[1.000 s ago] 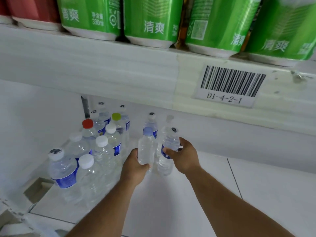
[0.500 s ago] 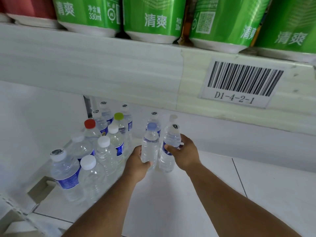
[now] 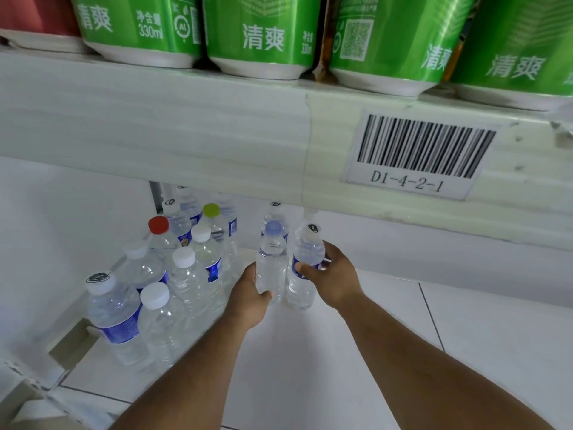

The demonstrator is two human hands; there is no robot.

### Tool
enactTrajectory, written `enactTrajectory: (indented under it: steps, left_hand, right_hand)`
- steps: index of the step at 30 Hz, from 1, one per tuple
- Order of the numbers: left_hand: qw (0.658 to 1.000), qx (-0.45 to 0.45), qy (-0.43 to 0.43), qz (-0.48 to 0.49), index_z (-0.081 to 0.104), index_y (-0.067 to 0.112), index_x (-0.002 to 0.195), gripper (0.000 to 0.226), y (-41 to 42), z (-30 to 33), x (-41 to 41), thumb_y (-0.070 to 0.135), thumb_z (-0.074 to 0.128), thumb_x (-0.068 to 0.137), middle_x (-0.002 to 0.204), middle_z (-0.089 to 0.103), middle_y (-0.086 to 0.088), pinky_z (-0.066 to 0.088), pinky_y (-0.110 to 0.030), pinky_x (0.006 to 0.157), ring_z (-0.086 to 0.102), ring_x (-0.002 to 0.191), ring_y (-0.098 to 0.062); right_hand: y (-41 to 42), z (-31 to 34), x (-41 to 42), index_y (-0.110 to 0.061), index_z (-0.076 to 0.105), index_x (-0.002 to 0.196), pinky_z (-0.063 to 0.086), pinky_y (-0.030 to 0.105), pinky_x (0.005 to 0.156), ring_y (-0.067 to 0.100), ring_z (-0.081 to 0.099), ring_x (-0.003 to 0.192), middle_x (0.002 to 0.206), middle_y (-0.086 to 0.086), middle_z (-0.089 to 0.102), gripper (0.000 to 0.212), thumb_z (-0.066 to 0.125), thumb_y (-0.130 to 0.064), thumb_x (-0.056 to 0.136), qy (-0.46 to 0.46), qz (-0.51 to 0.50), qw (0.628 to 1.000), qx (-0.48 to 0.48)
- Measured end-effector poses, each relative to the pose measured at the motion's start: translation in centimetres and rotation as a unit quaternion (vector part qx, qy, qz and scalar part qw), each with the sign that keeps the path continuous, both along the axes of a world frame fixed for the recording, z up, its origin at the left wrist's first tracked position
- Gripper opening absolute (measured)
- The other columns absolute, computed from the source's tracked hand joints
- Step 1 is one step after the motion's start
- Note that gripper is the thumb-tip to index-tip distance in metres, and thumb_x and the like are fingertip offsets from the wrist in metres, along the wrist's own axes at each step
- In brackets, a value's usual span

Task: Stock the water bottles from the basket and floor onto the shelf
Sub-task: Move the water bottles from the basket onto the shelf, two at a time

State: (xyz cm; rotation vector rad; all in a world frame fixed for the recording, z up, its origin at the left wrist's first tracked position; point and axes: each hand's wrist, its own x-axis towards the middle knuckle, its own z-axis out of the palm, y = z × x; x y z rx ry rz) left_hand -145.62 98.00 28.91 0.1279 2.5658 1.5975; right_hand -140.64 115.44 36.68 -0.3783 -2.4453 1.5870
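Observation:
On the white bottom shelf point(image 3: 310, 367) my left hand point(image 3: 248, 297) grips a clear water bottle with a pale blue cap point(image 3: 272, 259). Right beside it, my right hand point(image 3: 333, 274) grips a clear bottle with a white cap and blue label point(image 3: 305, 259). Both bottles stand upright, close together, their bases at the shelf floor. Two more bottles point(image 3: 274, 212) stand just behind them, half hidden by the upper shelf edge. A cluster of several water bottles point(image 3: 173, 274) with white, red and green caps fills the left side.
The upper shelf edge point(image 3: 186, 135) hangs low overhead with a barcode label point(image 3: 415, 156) reading D1-4-2-1. Green cans point(image 3: 263, 32) line its top. A white side wall point(image 3: 46, 243) bounds the left; bare shelf floor extends to the right.
Both hands have pushed their bottles a little further back on the shelf and closer together. The camera has dropped slightly toward the upper shelf edge.

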Motion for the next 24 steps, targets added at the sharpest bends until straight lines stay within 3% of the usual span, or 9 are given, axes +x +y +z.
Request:
enactTrajectory:
  steps: [4, 7, 10, 15, 19, 24]
  left_hand:
    - [1.0, -0.015, 0.004, 0.006, 0.04, 0.025, 0.143, 0.069, 0.0, 0.4, 0.8, 0.011, 0.072, 0.083, 0.137, 0.057, 0.005, 0.045, -0.039, 0.108, 0.054, 0.127, -0.018]
    - [0.999, -0.037, -0.013, 0.005, 0.029, 0.019, 0.151, 0.075, -0.3, 1.5, 2.2, 0.013, 0.069, 0.088, 0.149, 0.046, -0.002, 0.038, -0.036, 0.113, 0.044, 0.138, -0.022]
    - [0.997, -0.065, -0.032, -0.011, 0.018, 0.017, 0.156, 0.077, -1.0, 2.6, 4.6, 0.015, 0.062, 0.093, 0.157, 0.034, -0.003, 0.031, -0.03, 0.113, 0.036, 0.144, -0.021]
    - [0.986, -0.132, -0.046, -0.093, 0.011, 0.019, 0.158, 0.077, -3.0, 4.4, 9.8, 0.021, 0.057, 0.096, 0.162, 0.022, -0.004, 0.03, -0.029, 0.114, 0.031, 0.146, -0.021]
    - [0.951, -0.247, 0.003, -0.188, 0.013, 0.022, 0.158, 0.076, -5.3, 5.9, 14.2, 0.032, 0.056, 0.095, 0.164, 0.017, 0.001, 0.028, -0.033, 0.118, 0.026, 0.148, -0.02]
    - [0.884, -0.392, 0.063, -0.247, 0.017, 0.025, 0.157, 0.073, -8.2, 7.3, 18.3, 0.036, 0.052, 0.094, 0.166, 0.01, 0.003, 0.029, -0.039, 0.117, 0.021, 0.149, -0.021]
  right_hand:
    - [-0.1, -0.3, 0.8, -0.028, 0.062, 0.116, 0.049, 0.024, 0.08, 0.012, 0.065, 0.101, 0.107, -0.015, 0.068, 0.045, 0.082, -0.033, 0.076, -0.023, -0.007, 1.0, 0.003]
    - [-0.3, -0.3, 1.8, -0.021, 0.052, 0.134, 0.046, 0.024, 0.077, 0.015, 0.059, 0.112, 0.13, -0.006, 0.059, 0.065, 0.077, -0.044, 0.079, -0.07, -0.024, 0.997, 0.032]
    - [-1.0, -0.2, 4.3, -0.016, 0.036, 0.15, 0.046, 0.028, 0.095, 0.018, 0.051, 0.128, 0.149, 0.002, 0.047, 0.079, 0.071, -0.047, 0.086, -0.121, -0.038, 0.99, 0.055]
    - [-4.2, 0.0, 10.9, -0.016, 0.027, 0.155, 0.038, 0.026, 0.101, 0.021, 0.047, 0.135, 0.152, 0.004, 0.044, 0.072, 0.057, -0.045, 0.096, -0.174, -0.029, 0.979, 0.098]
    - [-7.6, -0.1, 16.5, -0.016, 0.027, 0.155, 0.029, 0.033, 0.116, 0.023, 0.033, 0.144, 0.158, 0.003, 0.033, 0.069, 0.047, -0.05, 0.098, -0.197, 0.018, 0.947, 0.252]
    - [-10.5, -0.6, 21.3, -0.015, 0.02, 0.157, 0.014, 0.037, 0.124, 0.024, 0.012, 0.153, 0.165, 0.006, 0.018, 0.077, 0.043, -0.057, 0.096, -0.189, 0.066, 0.894, 0.4]
